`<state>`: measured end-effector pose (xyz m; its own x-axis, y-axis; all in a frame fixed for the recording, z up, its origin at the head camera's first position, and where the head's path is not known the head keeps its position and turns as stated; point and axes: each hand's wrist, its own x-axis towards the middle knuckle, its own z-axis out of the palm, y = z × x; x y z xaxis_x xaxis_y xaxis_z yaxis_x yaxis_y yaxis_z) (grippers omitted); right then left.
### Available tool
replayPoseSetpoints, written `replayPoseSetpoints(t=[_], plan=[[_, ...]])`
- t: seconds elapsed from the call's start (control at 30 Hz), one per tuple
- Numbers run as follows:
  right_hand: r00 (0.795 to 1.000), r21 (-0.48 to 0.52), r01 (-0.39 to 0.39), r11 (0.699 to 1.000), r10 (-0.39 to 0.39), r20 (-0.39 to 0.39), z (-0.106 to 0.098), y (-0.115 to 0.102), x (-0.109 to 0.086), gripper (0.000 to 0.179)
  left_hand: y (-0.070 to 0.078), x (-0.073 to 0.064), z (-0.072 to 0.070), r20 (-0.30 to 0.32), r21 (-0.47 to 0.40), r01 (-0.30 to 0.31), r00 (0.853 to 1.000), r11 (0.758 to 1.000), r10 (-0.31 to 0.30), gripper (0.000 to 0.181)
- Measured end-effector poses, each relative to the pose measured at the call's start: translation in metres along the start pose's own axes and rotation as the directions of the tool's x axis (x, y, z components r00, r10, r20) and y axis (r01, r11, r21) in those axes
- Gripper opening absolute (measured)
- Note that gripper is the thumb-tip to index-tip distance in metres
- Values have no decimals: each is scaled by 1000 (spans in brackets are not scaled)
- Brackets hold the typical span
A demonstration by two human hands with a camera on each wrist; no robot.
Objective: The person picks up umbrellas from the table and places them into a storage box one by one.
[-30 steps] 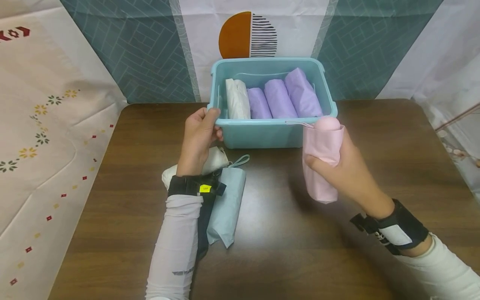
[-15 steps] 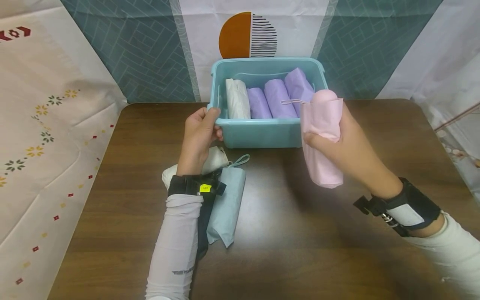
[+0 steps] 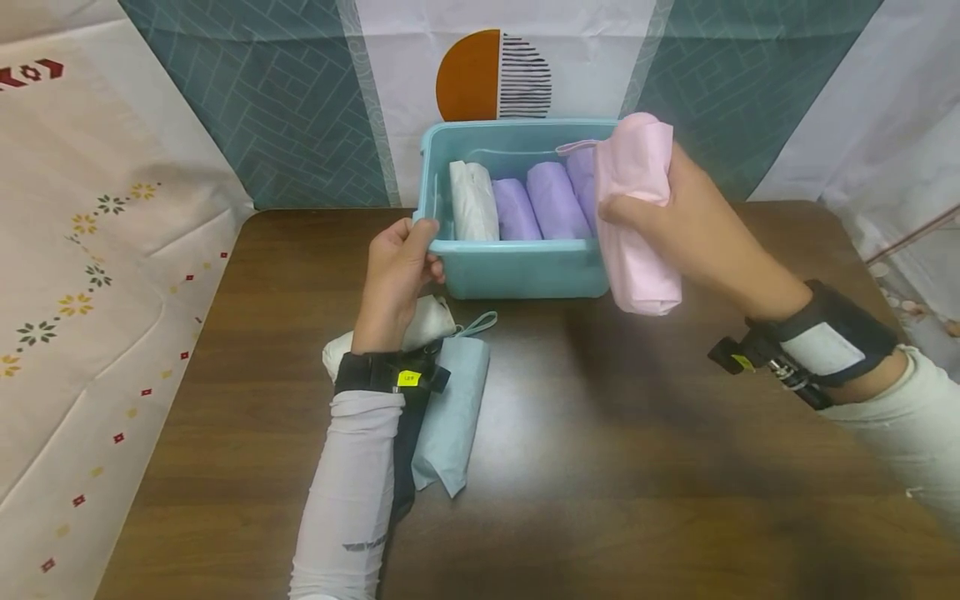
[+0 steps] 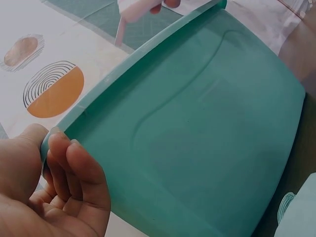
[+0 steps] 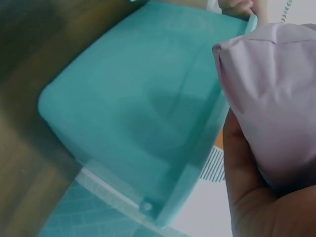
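In the head view my left hand (image 3: 397, 275) pinches the near left corner of a teal plastic bin (image 3: 525, 271), thumb over the rim. The left wrist view shows its fingers (image 4: 86, 163) curled under that rim. My right hand (image 3: 697, 225) grips a pink folding umbrella (image 3: 641, 258) in its sleeve, upright, with the rounded handle end and wrist loop at the top. It overlaps the bin's right side. Inside the bin a white wrapped roll (image 3: 474, 204) leans beside several purple sleeved umbrellas (image 3: 555, 200); the rightmost is partly hidden by the pink one.
A light blue sleeved umbrella (image 3: 453, 408) with a loop lies on the brown table (image 3: 600, 517) by my left wrist. A white one (image 3: 429, 323) and a black one (image 3: 405, 467) lie partly under my left arm. A patterned cloth (image 3: 300, 100) hangs behind the bin.
My right hand has raised the pink umbrella from in front of the bin's near wall to above its right rim. The left hand has kept its hold on the bin's corner.
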<state>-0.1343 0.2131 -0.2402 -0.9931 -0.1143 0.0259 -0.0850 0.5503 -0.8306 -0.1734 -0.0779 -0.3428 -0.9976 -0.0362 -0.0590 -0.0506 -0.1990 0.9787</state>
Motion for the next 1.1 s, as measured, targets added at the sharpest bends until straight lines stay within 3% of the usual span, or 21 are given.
replayPoseSetpoints(t=[0.2,0.3,0.47,0.6,0.8,1.1], plan=[[999,-44,10,999,-8,46,2,-16,23,48,-1,0,-2,1,-1,0,1000,1000,0,21],[994,-19,54,998,-52,101,4,-23,33,41,-2,1,-3,0,-1,-1,1000,1000,1,21],[980,-25,59,998,-53,194,5,-31,48,44,-2,1,-3,3,1,4,1000,1000,-4,21],[968,-53,22,998,-8,249,3,-33,58,47,-2,1,-3,5,5,7,1000,1000,-7,22],[946,-175,-34,984,88,313,0,-43,74,51,-1,1,-3,4,9,-6,1000,1000,6,23],[890,-243,-156,957,243,386,4,-55,94,59,-2,2,-2,15,-4,3,1000,1000,-3,23]])
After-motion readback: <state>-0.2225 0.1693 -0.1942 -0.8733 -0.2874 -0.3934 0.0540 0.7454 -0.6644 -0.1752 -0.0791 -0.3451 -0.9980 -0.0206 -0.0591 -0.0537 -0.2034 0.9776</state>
